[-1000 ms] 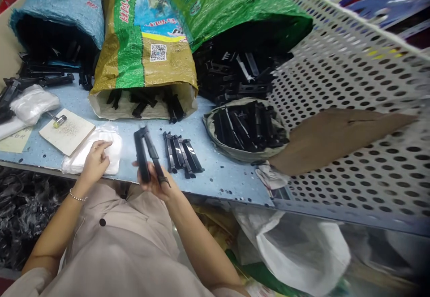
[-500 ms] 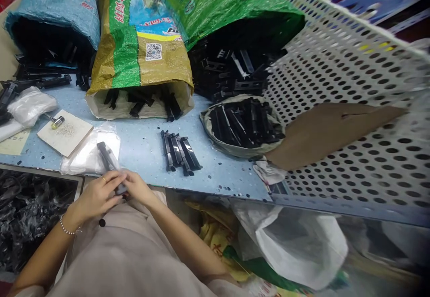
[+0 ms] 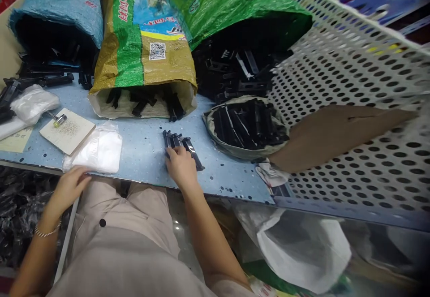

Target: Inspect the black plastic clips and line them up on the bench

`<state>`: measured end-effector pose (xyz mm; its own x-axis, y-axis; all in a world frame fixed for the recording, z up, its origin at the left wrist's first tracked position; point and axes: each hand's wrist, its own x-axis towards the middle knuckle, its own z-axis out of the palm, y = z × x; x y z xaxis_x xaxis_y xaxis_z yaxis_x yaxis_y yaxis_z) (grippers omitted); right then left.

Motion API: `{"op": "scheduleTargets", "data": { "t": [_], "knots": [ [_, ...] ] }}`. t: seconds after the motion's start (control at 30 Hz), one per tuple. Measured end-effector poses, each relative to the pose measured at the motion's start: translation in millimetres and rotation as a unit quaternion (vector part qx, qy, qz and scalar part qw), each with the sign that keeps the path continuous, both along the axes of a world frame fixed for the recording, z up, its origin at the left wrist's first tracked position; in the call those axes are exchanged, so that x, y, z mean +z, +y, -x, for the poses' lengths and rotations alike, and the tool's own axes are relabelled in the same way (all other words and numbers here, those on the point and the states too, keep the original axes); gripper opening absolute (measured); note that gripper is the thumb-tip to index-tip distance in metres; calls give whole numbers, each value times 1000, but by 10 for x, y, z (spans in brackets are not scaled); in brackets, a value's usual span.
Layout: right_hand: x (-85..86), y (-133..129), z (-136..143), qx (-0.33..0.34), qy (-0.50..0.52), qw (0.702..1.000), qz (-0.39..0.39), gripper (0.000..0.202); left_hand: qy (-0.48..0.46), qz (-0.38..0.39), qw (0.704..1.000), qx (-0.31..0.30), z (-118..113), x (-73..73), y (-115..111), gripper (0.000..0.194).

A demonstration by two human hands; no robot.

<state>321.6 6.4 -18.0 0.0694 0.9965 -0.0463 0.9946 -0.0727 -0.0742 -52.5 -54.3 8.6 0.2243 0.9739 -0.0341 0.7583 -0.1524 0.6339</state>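
Observation:
My right hand (image 3: 182,166) reaches over a small row of long black plastic parts (image 3: 191,151) on the blue tabletop. Its fingers curl down on the near end of one part, and the fingertips are partly hidden. At the table's front edge, my left hand (image 3: 71,187) has its thumb and fingers apart and holds nothing. Just beyond those fingers lies a stack of clear plastic bags (image 3: 105,149). A pale square board (image 3: 72,131) rests against the stack, with a small metal-headed tool (image 3: 60,120) on it.
Three woven sacks, blue (image 3: 63,1), gold-green (image 3: 161,68) and green (image 3: 242,10), spill black parts at the back. A round cloth-rimmed container (image 3: 247,153) holds more. A perforated white panel (image 3: 369,91) walls the right. Wrapped dark items (image 3: 23,216) fill the lower left.
The bagged black part that both hands held has gone from view. My right hand has moved right to the row of parts; my left hand has moved left and opened.

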Motion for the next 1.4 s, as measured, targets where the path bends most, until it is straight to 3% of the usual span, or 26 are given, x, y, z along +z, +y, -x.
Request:
{"op": "scheduleTargets", "data": {
  "t": [0.07, 0.17, 0.27, 0.33, 0.4, 0.43, 0.47, 0.53, 0.6, 0.63, 0.7, 0.77, 0.8, 0.9, 0.97, 1.03, 1.13, 1.2, 1.27, 1.33, 1.4],
  "knots": [
    [-44, -28, 40, -11, -4, 999, -35, 37, -65, -74, 995, 6, -444, -103, 240, 18],
    [-80, -39, -33, -81, -7, 995, -53, 35, -7, -137, 990, 44, -878, -244, 554, 8],
    [-91, -20, -213, -125, 25, 992, 17, 29, 14, -103, 993, 59, -906, -345, 748, 10],
    [-89, -5, -299, -137, 92, 985, 50, 25, -55, -62, 994, 68, -783, -376, 810, 13],
    [-83, 5, -287, -145, 241, 958, 56, 23, -154, -22, 983, 95, -650, -381, 835, 13],
    [-79, 6, -229, -145, 347, 925, 58, 22, -200, -3, 973, 111, -600, -376, 839, 16],
    [-73, 3, -134, -141, 462, 873, 67, 22, -240, 13, 963, 123, -567, -369, 841, 19],
    [-58, -8, 163, -117, 658, 736, 103, 24, -295, 33, 947, 127, -551, -352, 841, 20],
    [-42, -7, 549, -87, 770, 612, 157, 30, -315, 40, 940, 121, -579, -338, 839, 18],
    [-39, 4, 747, -74, 798, 568, 185, 33, -317, 41, 940, 119, -598, -334, 838, 16],
    [-53, 57, 1082, -51, 822, 516, 236, 36, -317, 38, 940, 119, -616, -332, 832, 13],
    [-96, 130, 1272, -45, 820, 507, 260, 37, -324, 26, 937, 131, -590, -332, 818, 13],
    [-123, 163, 1301, -52, 815, 520, 252, 36, -333, 18, 932, 143, -560, -332, 809, 14],
    [-173, 188, 1194, -86, 780, 601, 151, 32, -364, -5, 914, 178, -453, -325, 775, 17],
    [-149, 132, 1073, -91, 771, 623, 94, 30, -379, -10, 904, 195, -421, -321, 760, 19],
    [-90, 53, 1020, -83, 798, 587, 107, 29, -385, -1, 901, 201, -441, -324, 756, 20],
    [-27, 10, 1119, -66, 842, 493, 207, 31, -370, 17, 914, 167, -525, -339, 769, 18],
    [-42, 63, 1240, -65, 850, 456, 256, 33, -356, 16, 923, 148, -559, -349, 775, 15],
    [-86, 144, 1318, -78, 849, 449, 265, 34, -354, 4, 922, 156, -547, -349, 767, 15],
    [-119, 191, 1313, -98, 847, 469, 230, 34, -344, -32, 923, 173, -498, -335, 741, 15],
    [-116, 162, 1232, -110, 849, 482, 187, 32, -279, -90, 943, 157, -448, -316, 708, 7]
  ]
}}
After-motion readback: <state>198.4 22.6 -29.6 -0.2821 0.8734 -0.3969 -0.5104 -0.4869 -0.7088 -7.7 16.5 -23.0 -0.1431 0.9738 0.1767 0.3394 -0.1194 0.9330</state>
